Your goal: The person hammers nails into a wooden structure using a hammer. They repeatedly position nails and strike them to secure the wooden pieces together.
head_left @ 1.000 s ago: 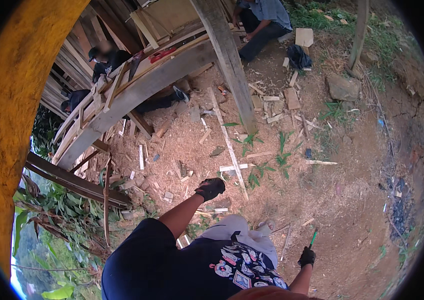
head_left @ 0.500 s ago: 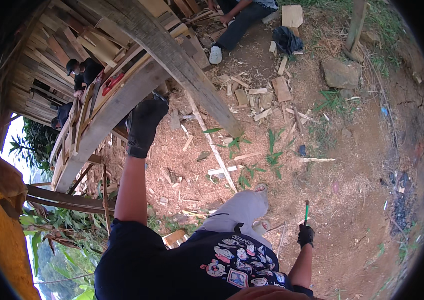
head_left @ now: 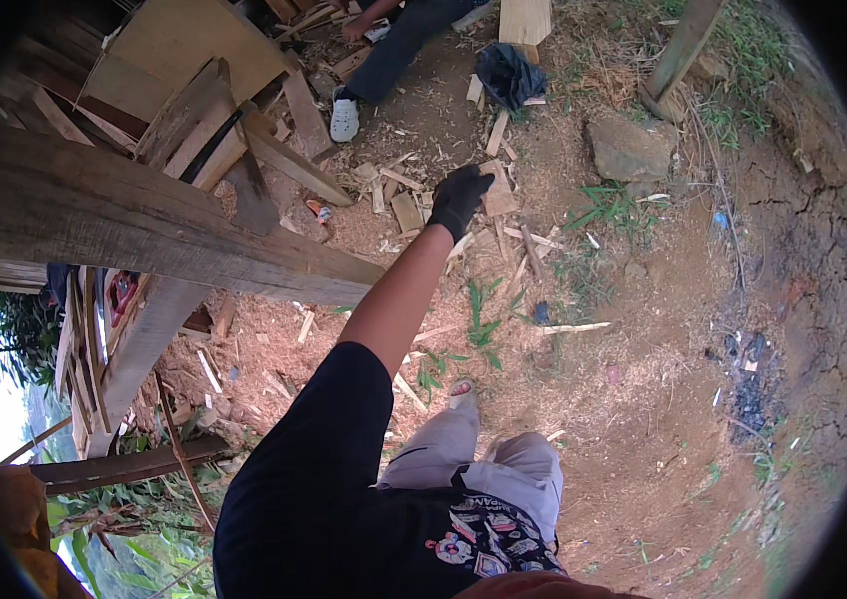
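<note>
My left hand, in a black glove, reaches out at the end of my stretched forearm. It appears above several wood scraps on the ground, beside a flat brown board piece; whether it touches any of them I cannot tell. Its dark fingers blend together, so their shape is unclear. My right hand is out of view. Left of my forearm, a thick wooden beam runs in from the left edge and ends close to my arm.
A seated person's leg with a white shoe is at the top, near a black plastic bag. A large stone and a wooden post stand at upper right. Stacked planks lie left, beyond the beam. Sawdust covers the ground.
My left hand has left the plank structure and swung right, over the scraps. My right hand, holding a green-handled tool, has gone out of view. The view has shifted, with the beam nearer.
</note>
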Demonstrator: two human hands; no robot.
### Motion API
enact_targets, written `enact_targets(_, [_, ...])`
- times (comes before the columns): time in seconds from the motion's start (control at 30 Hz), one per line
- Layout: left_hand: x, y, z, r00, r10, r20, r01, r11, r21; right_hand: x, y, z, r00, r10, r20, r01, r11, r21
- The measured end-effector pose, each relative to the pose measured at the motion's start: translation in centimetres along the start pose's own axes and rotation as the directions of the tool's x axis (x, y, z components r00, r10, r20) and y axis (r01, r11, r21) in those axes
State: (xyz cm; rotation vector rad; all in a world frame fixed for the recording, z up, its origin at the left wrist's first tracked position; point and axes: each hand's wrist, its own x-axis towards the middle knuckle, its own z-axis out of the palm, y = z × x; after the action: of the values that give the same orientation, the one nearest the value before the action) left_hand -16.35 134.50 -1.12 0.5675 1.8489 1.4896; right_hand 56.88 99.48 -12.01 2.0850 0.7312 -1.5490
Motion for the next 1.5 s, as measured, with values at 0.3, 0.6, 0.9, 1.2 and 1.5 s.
enact_targets(0.3, [3.4,-8.0,-0.4,0.905,0.042,0.424,-0.387,0.497,0.777,-1.5,-9.5,-10.8,0.993,-0.105,0.051,0.108,0.991,-0.073])
enact_targets(0.6, [-42.3,-25.6,-2.4,0.665,-0.744,0.066,0.035,0.119,0.992,6.1,-23.5,-33.8,0.985,0.040,0.169,0.087,0.728,-0.680])
enact_targets(0.9, [-62.6,-16.5,6.6,0.339,-0.892,-0.299,0.931,0.363,-0.028,18.7,-55.0,-45.1,0.864,-0.489,-0.118,0.030,0.284,-0.958])
enact_targets(1.2, [-74.1,-29.6,17.9,0.658,-0.614,-0.435,0.725,0.673,0.147,4.8,-59.9,-18.1,0.883,-0.336,0.326,0.448,0.399,-0.800])
enact_targets(1.5, [-90.3,-41.4,27.5,0.279,-0.897,-0.343,0.729,0.430,-0.532,-11.4,-40.3,3.3,0.568,-0.306,0.764,0.766,-0.144,-0.627])
